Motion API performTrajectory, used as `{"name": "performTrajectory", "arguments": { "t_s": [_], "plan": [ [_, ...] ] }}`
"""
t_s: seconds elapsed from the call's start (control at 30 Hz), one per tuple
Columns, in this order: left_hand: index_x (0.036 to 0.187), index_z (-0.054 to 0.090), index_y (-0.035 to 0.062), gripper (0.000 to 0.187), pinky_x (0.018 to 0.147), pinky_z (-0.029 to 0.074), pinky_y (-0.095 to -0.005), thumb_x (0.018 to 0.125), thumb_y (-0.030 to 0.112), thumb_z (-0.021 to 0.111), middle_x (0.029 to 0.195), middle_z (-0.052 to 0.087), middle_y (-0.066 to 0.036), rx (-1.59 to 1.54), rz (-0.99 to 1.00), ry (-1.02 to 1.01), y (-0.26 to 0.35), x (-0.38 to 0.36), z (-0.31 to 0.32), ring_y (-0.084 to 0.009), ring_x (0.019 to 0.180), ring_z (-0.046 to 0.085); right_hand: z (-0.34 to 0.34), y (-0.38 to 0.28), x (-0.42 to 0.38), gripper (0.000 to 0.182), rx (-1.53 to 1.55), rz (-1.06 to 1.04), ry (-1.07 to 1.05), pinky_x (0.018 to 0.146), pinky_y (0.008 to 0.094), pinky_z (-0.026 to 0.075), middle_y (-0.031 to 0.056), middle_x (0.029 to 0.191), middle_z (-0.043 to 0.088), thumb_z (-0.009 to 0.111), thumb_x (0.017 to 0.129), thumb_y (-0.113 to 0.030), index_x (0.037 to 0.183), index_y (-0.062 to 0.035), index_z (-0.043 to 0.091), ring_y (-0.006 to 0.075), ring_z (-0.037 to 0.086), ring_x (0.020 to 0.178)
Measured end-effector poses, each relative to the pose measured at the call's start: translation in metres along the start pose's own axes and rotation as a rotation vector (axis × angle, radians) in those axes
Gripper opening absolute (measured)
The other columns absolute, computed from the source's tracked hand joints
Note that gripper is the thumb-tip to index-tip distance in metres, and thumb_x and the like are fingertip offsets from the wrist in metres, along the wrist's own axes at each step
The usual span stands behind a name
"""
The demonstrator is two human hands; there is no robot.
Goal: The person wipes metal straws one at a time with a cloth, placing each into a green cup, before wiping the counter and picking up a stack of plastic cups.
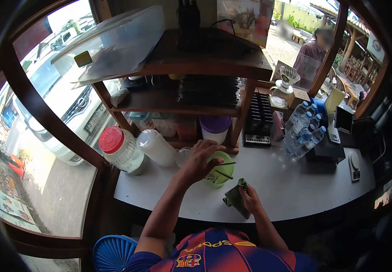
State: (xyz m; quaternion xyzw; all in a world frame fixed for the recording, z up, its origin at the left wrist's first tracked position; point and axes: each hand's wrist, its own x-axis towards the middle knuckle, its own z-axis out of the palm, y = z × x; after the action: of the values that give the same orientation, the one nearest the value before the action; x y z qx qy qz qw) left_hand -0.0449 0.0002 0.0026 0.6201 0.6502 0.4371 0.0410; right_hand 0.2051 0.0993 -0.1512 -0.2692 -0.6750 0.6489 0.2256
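Observation:
A light green plastic container with several dark stick-like pieces in it stands on the white counter. My left hand reaches over its left side, fingers bent round the rim and partly hiding it. Lower right of the container, my right hand is closed on a folded dark green cloth, which hangs close over the counter's front part. A clear cup-like vessel stands just left of my left hand.
A red-lidded jar, a white-filled canister and a purple-lidded tub line the back. Water bottles, a small scale and a glass coffee dripper are right. A wooden shelf overhangs; a person stands outside.

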Motion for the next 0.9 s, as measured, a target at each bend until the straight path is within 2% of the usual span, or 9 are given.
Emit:
{"name": "performTrajectory", "arguments": {
  "t_s": [0.17, 0.3, 0.43, 0.53, 0.57, 0.67, 0.77, 0.87, 0.9],
  "plan": [
    [0.111, 0.066, 0.0071, 0.026, 0.099, 0.042, -0.0438, 0.085, 0.002, 0.064, 0.112, 0.061, -0.012, 0.083, 0.077, 0.243, -0.033, 0.04, -0.033, -0.0311, 0.111, 0.054, 0.007, 0.006, 0.004, 0.023, 0.168, -0.059, 0.199, 0.076, 0.0265, 0.041, -0.0021, 0.091, 0.056, 0.051, 0.105, -0.024, 0.104, -0.0023, 0.058, 0.0072, 0.048, 0.083],
    [0.111, 0.065, 0.008, 0.025, 0.096, 0.042, -0.0444, 0.086, 0.004, 0.064, 0.111, 0.06, -0.01, 0.323, 0.186, 0.285, -0.063, 0.081, -0.057, -0.0319, 0.109, 0.054, 0.003, -0.011, 0.003, 0.022, 0.125, -0.154, 0.439, 0.081, 0.0266, 0.043, 0.0021, 0.092, 0.06, 0.048, 0.106, -0.021, 0.104, -0.002, 0.058, 0.0082, 0.052, 0.089],
    [0.111, 0.065, 0.0091, 0.024, 0.096, 0.042, -0.0443, 0.087, 0.009, 0.065, 0.11, 0.06, -0.009, 0.381, 0.222, 0.27, -0.086, 0.106, -0.064, -0.0321, 0.109, 0.053, -0.022, -0.043, -0.004, 0.027, -0.165, -0.107, 0.649, 0.078, 0.0257, 0.046, 0.0038, 0.096, 0.061, 0.045, 0.107, -0.026, 0.111, -0.0023, 0.058, 0.0109, 0.056, 0.083],
    [0.11, 0.064, 0.0091, 0.023, 0.096, 0.041, -0.0445, 0.087, 0.01, 0.066, 0.11, 0.06, -0.009, 0.386, 0.217, 0.265, -0.095, 0.114, -0.062, -0.0317, 0.11, 0.053, -0.037, -0.032, 0.012, 0.031, -0.471, -0.066, 0.811, 0.08, 0.0334, 0.047, 0.0076, 0.096, 0.063, 0.05, 0.104, -0.032, 0.115, -0.0039, 0.058, 0.0193, 0.059, 0.087],
    [0.11, 0.064, 0.009, 0.023, 0.096, 0.041, -0.0447, 0.086, 0.01, 0.066, 0.11, 0.06, -0.009, 0.388, 0.213, 0.266, -0.099, 0.115, -0.06, -0.0315, 0.11, 0.053, -0.042, -0.037, 0.008, 0.052, -0.73, 0.146, 0.639, 0.107, 0.0507, 0.034, 0.0217, 0.132, 0.052, 0.054, 0.098, -0.043, 0.134, -0.0061, 0.052, 0.0382, 0.044, 0.127],
    [0.105, 0.065, 0.0091, 0.02, 0.096, 0.042, -0.0451, 0.086, 0.01, 0.066, 0.108, 0.06, -0.009, 0.38, 0.187, 0.304, -0.1, 0.117, -0.056, -0.0311, 0.109, 0.054, -0.03, 0.017, 0.019, 0.062, -1.386, 0.17, 0.555, 0.116, 0.055, 0.02, 0.0202, 0.147, 0.041, 0.055, 0.095, -0.049, 0.145, -0.0144, 0.045, 0.0364, 0.031, 0.141],
    [0.101, 0.063, 0.0094, 0.015, 0.094, 0.041, -0.0453, 0.086, 0.01, 0.065, 0.104, 0.058, -0.008, 0.357, 0.173, 0.293, -0.102, 0.118, -0.057, -0.03, 0.104, 0.055, -0.031, 0.028, 0.039, 0.06, -1.304, 0.178, 0.563, 0.118, 0.0577, 0.013, 0.0168, 0.155, 0.032, 0.051, 0.097, -0.049, 0.148, -0.0192, 0.044, 0.0333, 0.023, 0.147],
    [0.097, 0.063, 0.0094, 0.011, 0.094, 0.042, -0.0448, 0.086, 0.01, 0.065, 0.104, 0.058, -0.007, 0.367, 0.173, 0.292, -0.107, 0.119, -0.056, -0.0295, 0.104, 0.055, -0.042, 0.041, 0.077, 0.053, -1.201, 0.197, 0.664, 0.118, 0.0574, 0.015, 0.0134, 0.156, 0.033, 0.047, 0.099, -0.047, 0.146, -0.0237, 0.046, 0.0324, 0.026, 0.146],
    [0.097, 0.063, 0.0096, 0.011, 0.094, 0.042, -0.0447, 0.086, 0.01, 0.066, 0.104, 0.058, -0.007, 0.36, 0.168, 0.284, -0.108, 0.118, -0.055, -0.0296, 0.105, 0.054, -0.041, 0.045, 0.087, 0.051, -1.22, 0.168, 0.604, 0.118, 0.057, 0.015, 0.0126, 0.156, 0.033, 0.047, 0.099, -0.046, 0.146, -0.025, 0.047, 0.0316, 0.026, 0.145]
  ]
}}
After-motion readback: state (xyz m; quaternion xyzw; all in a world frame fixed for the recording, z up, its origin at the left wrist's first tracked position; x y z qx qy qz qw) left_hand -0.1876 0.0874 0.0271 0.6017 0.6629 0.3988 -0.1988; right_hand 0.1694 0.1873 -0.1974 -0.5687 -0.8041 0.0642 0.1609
